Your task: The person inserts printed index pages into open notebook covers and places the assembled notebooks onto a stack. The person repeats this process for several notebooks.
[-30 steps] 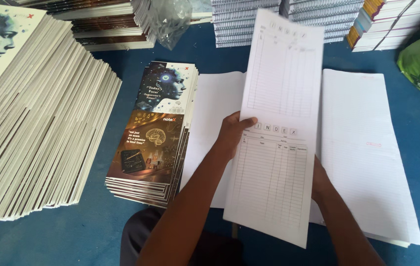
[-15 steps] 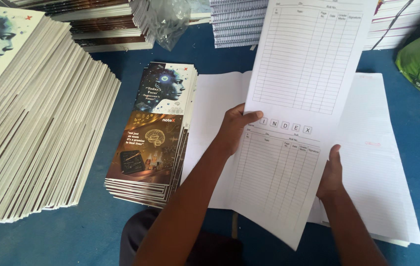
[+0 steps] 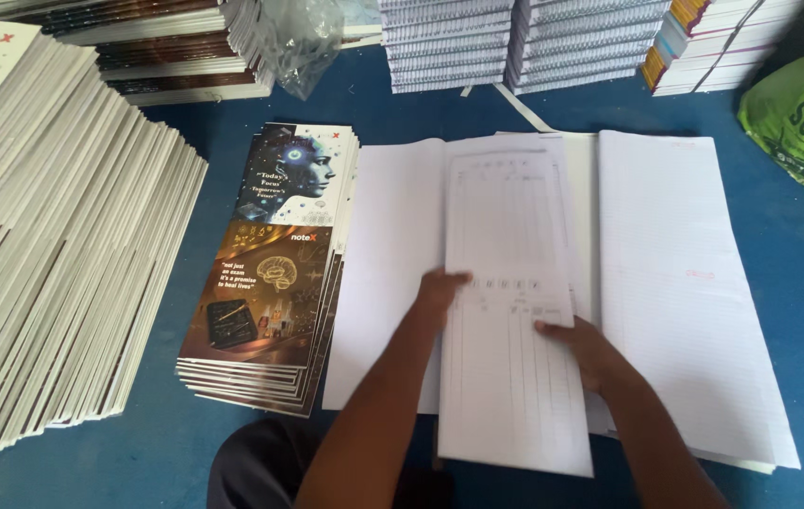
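A long printed ruled sheet (image 3: 510, 311) lies flat on a stack of white paper (image 3: 392, 273) in the middle of the blue floor (image 3: 779, 254), its length running away from the person. Both hands rest on it about halfway along. The left hand (image 3: 441, 294) sits at the sheet's left edge, its fingers (image 3: 449, 279) lying on the paper; whether they curl under the edge cannot be told, as the hand is blurred. The right hand (image 3: 583, 347) lies on the sheet's right half, fingers (image 3: 553, 328) stretched flat and close together, pressing down rather than gripping.

Just right of the sheet lies a second white stack, of faintly lined pages (image 3: 685, 292). To the left, beside the paper, stands a stack of glossy printed covers (image 3: 274, 273) showing a head and a brain. Further left is a tall slanting pile of booklets (image 3: 53, 254). Along the far edge stand more bundles of notebooks (image 3: 515, 42), a crumpled clear plastic bag (image 3: 300, 38), and at the right a green bag (image 3: 803, 123).
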